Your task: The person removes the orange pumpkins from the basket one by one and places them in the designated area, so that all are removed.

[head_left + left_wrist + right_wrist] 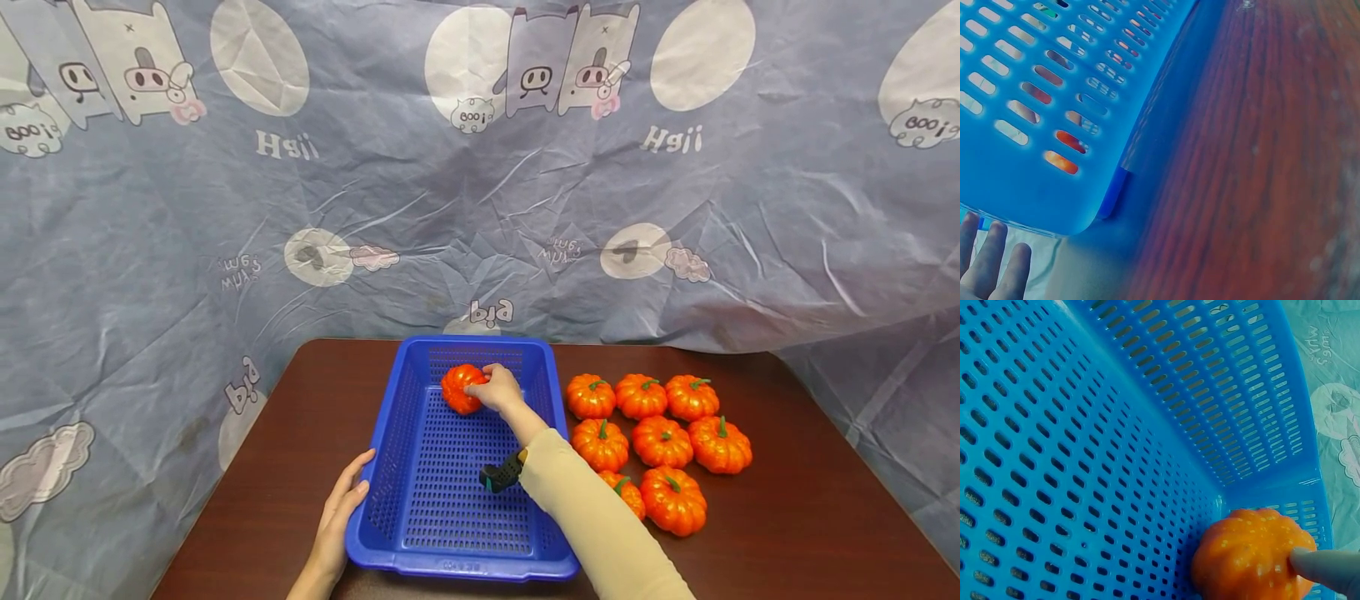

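Observation:
A blue perforated plastic basket (450, 492) stands on the table. Inside its far end, toward the left, my right hand (501, 392) pinches a small orange pumpkin (457, 389) between thumb and fingers. The right wrist view has this ribbed pumpkin (1247, 559) low in a basket corner, with one fingertip on its side; the rest of that hand is out of frame. My left hand (339, 512) rests against the basket's near left side, fingers extended along the rim. Some of the left fingers (988, 262) appear beside the basket wall in the left wrist view.
Several more orange pumpkins (662, 442) with green stems sit in rows right of the basket. A black wrist camera (501, 473) is strapped to the right arm. The brown wooden table (247, 500) meets a grey patterned cloth (420, 208) behind.

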Demonstrator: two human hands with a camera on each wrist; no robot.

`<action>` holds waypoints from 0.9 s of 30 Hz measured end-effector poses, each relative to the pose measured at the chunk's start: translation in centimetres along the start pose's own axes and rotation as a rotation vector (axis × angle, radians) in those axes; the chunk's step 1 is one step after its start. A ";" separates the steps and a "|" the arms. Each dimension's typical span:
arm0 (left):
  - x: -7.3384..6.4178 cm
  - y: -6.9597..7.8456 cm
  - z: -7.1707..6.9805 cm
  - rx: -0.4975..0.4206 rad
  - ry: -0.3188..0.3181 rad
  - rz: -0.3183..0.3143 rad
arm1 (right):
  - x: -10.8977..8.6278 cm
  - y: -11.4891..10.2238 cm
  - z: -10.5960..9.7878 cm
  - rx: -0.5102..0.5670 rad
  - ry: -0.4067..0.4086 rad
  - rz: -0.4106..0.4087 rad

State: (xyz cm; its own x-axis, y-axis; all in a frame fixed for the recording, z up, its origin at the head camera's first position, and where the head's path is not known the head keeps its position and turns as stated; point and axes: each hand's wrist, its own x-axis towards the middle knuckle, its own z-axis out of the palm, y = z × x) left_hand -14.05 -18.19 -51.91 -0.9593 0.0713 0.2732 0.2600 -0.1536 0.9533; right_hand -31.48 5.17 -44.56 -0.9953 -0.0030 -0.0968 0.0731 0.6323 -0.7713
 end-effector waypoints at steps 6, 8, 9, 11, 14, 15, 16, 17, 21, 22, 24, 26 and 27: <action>0.0 0.1 0.1 0.024 0.019 -0.006 | 0.0 0.0 -0.1 0.139 -0.068 0.026; 0.0 0.1 0.1 0.035 0.024 -0.011 | -0.2 -0.1 -0.3 0.213 -0.089 0.036; 0.0 0.1 0.1 0.031 0.023 -0.012 | -0.3 -0.2 -0.5 0.246 -0.097 0.041; -0.1 0.1 0.1 0.031 0.022 -0.014 | -0.6 -0.5 -0.9 0.306 -0.110 0.047; -0.1 0.1 0.1 0.028 0.024 -0.016 | -1.1 -1.1 -1.5 0.353 -0.118 0.039; -0.1 0.0 0.2 0.029 0.025 -0.016 | -1.2 -1.2 -1.7 0.360 -0.118 0.035; -0.1 0.0 0.2 0.036 0.029 -0.016 | -1.4 -1.4 -1.9 0.365 -0.119 0.027; 0.0 0.0 0.2 0.040 0.029 -0.015 | -1.5 -1.5 -2.1 0.363 -0.118 0.017; 0.0 0.0 0.1 0.046 0.031 -0.005 | -1.9 -1.9 -2.9 0.370 -0.117 -0.021; 0.0 -0.1 0.1 0.045 0.030 -0.002 | -2.1 -2.0 -3.2 0.379 -0.119 -0.030; 0.0 -0.1 0.1 0.039 0.027 0.003 | -2.3 -2.2 -3.7 0.396 -0.119 -0.039; 0.0 -0.1 0.0 0.034 0.025 0.005 | -2.6 -2.3 -4.2 0.405 -0.120 -0.056; 0.0 -0.1 0.0 0.035 0.025 0.004 | -2.8 -2.4 -4.5 0.408 -0.121 -0.065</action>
State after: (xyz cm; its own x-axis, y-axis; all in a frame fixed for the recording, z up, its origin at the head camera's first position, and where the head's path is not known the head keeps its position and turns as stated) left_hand -14.07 -18.16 -51.95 -0.9606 0.0461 0.2742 0.2672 -0.1193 0.9562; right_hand -29.17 7.14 -39.64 -0.9857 -0.1392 -0.0946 0.0542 0.2693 -0.9615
